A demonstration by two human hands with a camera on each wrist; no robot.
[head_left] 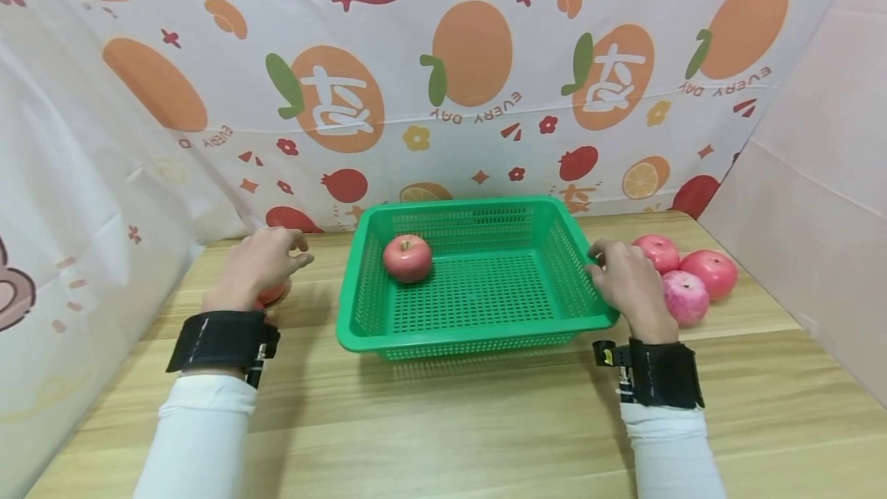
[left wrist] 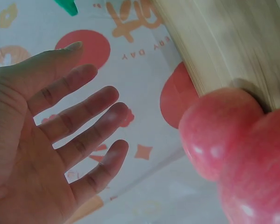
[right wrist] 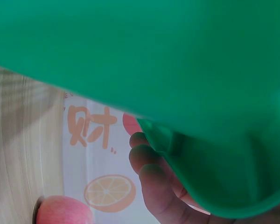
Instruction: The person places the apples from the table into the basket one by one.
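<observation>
Centrally, the green basket (head_left: 478,336) sits between both hands (head_left: 259,262) (head_left: 629,277).

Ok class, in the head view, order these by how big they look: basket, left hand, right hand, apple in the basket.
Largest to smallest:
1. Basket
2. Left hand and right hand, too alike to rank
3. Apple

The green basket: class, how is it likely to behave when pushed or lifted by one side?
The green basket is probably light for its size, given its thin, perforated walls. Its continuous rim suggests it should flex only slightly. If tilted, it could let the round red apple inside roll.
</observation>
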